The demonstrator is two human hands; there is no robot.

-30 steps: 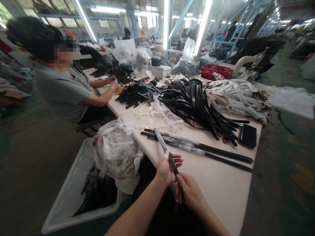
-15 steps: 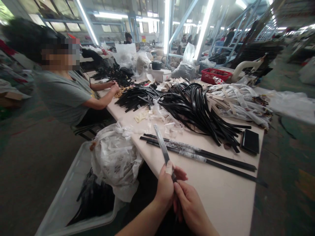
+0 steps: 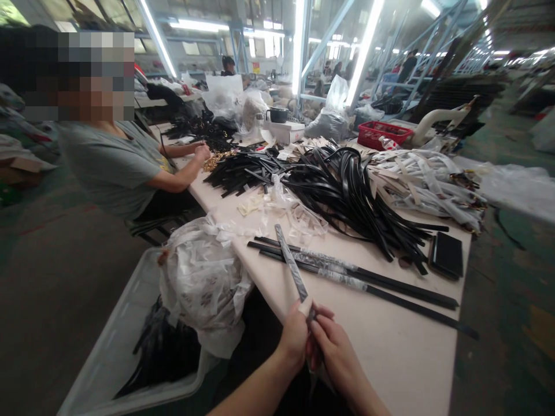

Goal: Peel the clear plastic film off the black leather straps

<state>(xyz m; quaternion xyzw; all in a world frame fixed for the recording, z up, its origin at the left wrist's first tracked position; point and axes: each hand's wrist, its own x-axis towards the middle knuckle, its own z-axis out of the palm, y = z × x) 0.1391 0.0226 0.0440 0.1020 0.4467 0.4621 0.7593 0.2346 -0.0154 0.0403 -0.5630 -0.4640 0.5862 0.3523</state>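
Both my hands meet at the near edge of the pale table (image 3: pixel 390 358). My left hand (image 3: pixel 297 332) is closed around a black strap (image 3: pixel 290 263) with clear plastic film wrapped on it, its free end pointing up and away over the table. Right beside it, my right hand (image 3: pixel 332 338) has its fingers closed on the lower part of the same strap. The exact grip is partly hidden between the hands. Just beyond lie several long black straps (image 3: pixel 403 289), partly covered in clear film (image 3: pixel 329 266).
A heap of black straps (image 3: pixel 347 185) fills the table's middle, with film-wrapped straps (image 3: pixel 425 179) to its right. A dark wallet-like case (image 3: pixel 446 254) lies near the right edge. Below left stands a bin (image 3: pixel 95 341) with a plastic bag (image 3: pixel 199 277). A co-worker (image 3: pixel 117 167) sits left.
My hands have drawn closer together, and the right fingers now close near the left thumb. The held strap has shifted slightly down and right in view.
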